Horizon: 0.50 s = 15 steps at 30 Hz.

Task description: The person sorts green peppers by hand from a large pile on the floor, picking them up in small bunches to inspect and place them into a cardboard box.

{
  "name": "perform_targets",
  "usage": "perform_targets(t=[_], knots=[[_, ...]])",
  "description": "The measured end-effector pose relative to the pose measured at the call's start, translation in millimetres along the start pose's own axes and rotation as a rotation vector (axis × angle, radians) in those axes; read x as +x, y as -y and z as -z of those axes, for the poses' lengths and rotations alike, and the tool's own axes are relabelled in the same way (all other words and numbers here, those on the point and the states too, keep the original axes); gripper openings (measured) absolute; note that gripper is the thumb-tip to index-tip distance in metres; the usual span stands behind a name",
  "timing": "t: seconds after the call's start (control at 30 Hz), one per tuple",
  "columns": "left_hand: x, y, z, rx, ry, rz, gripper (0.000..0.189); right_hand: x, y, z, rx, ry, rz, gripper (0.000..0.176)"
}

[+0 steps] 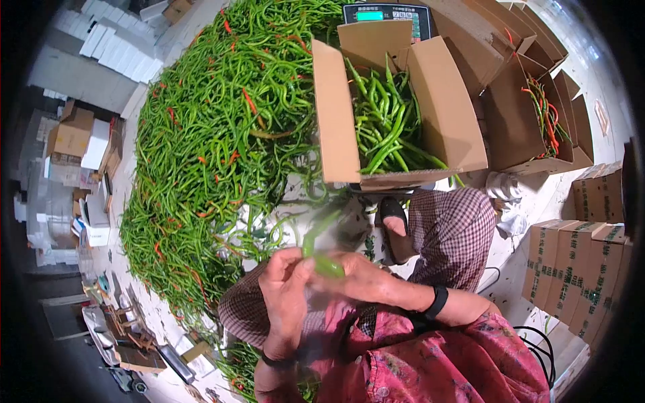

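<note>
Above my lap, my left hand (285, 285) is closed, thumb and fingertips pinched at a green chili pepper (310, 243). Close beside it, my right hand (356, 277) has curled fingers, partly smeared by motion, around more green chili pepper (329, 266). Blur hides whether this is one pepper or several. In front of my hands to the left spreads a large heap of green chili peppers (208, 134) with some red ones mixed in. An open cardboard box (336, 114) ahead holds many green chili peppers (386, 124).
Behind the open box is a digital scale (386, 17) with a lit display. Another cardboard box (507, 114) at the right holds red and green peppers (552, 124). Printed cartons (571, 269) stand at the far right. A black cable (541, 352) lies near my right side.
</note>
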State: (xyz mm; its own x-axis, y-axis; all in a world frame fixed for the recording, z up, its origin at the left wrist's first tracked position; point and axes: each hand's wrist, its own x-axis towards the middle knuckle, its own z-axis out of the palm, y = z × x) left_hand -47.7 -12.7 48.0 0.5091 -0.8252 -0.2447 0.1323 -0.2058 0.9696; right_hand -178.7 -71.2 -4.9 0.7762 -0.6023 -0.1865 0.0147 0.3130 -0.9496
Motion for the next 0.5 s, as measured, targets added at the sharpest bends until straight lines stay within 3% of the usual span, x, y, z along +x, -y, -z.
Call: perform_targets(t=[0.07,0.13,0.2,0.27,0.33,0.4,0.5], knots=[[3,-3,-3,0.048,0.002,0.023,0.013,-8,18,9,-0.181,0.017,0.033,0.032],[6,-14,-6,0.023,0.097,0.054,0.01,-21,42,29,-0.016,0.278,-0.206,0.038],[12,-21,-5,0.023,0.113,0.097,0.008,-27,81,58,0.019,0.321,-0.321,0.039],[20,-26,-6,0.157,0.051,0.012,0.015,-38,103,85,0.184,0.178,-0.152,0.041],[31,-38,-15,0.207,0.047,0.114,0.02,-36,146,110,0.365,-0.128,-0.098,0.039],[42,-29,-21,0.225,-0.018,0.078,0.017,-21,197,144,0.274,-0.364,-0.131,0.04],[55,-10,-24,0.134,0.024,0.177,0.015,20,202,187,0.072,-0.31,0.019,0.043]])
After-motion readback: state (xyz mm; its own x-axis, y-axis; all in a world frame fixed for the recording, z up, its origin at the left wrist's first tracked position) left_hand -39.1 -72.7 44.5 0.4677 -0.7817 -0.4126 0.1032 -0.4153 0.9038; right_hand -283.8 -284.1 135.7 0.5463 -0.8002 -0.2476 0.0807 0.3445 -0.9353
